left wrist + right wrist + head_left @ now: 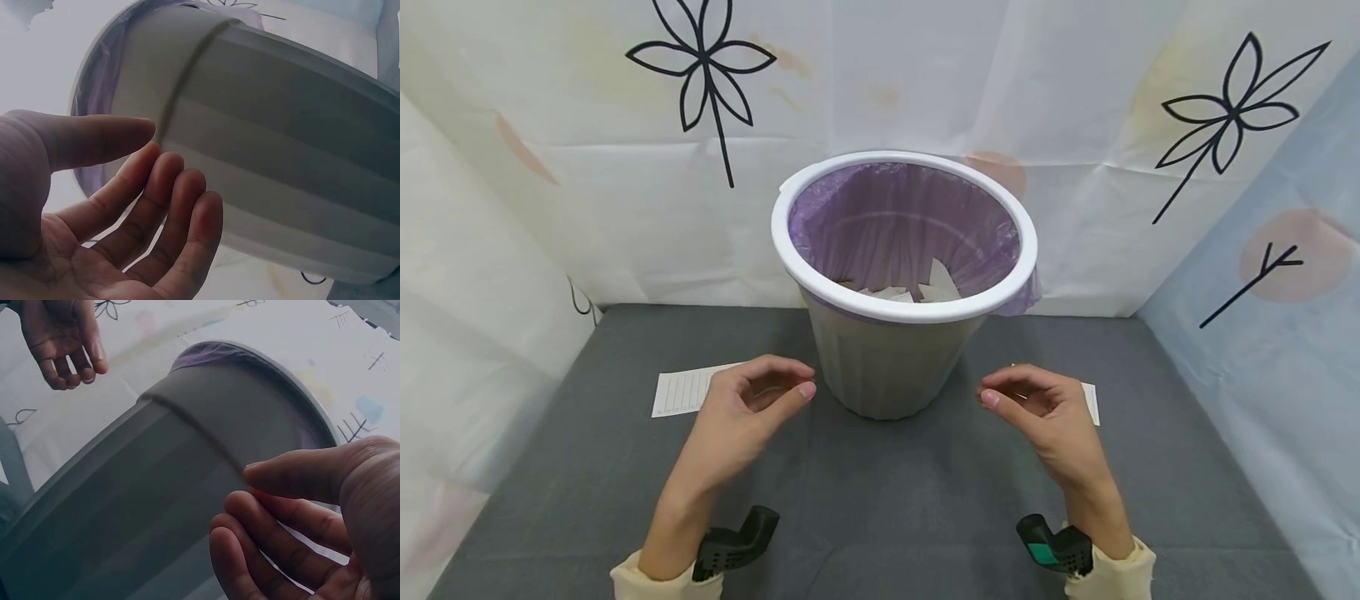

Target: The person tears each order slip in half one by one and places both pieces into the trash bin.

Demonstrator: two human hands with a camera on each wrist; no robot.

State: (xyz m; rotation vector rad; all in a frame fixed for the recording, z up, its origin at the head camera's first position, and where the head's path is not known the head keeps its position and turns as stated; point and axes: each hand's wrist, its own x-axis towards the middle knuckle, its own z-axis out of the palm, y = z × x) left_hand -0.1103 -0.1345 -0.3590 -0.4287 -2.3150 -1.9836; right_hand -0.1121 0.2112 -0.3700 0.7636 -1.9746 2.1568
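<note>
A wastebasket (887, 367) with a white rim stands upright in the middle, lined with a purple plastic bag (880, 212). White paper pieces (938, 285) lie inside it. My left hand (741, 408) hovers in front of the basket's left side, fingers loosely bent and thumb near the index fingertip, holding nothing. On the other side my right hand (1051, 417) is in a similar pose, also holding nothing. Both wrist views show the hands apart from the basket wall (281, 112). A lined paper slip (681, 393) lies partly behind the left hand; another slip (1091, 403) is mostly hidden by the right.
Dark grey cloth covers the table (880, 508). Pale fabric walls printed with a black flower (703, 58) and leafy stems rise behind and at both sides, close behind the basket. A black device (737, 540) is strapped to each wrist.
</note>
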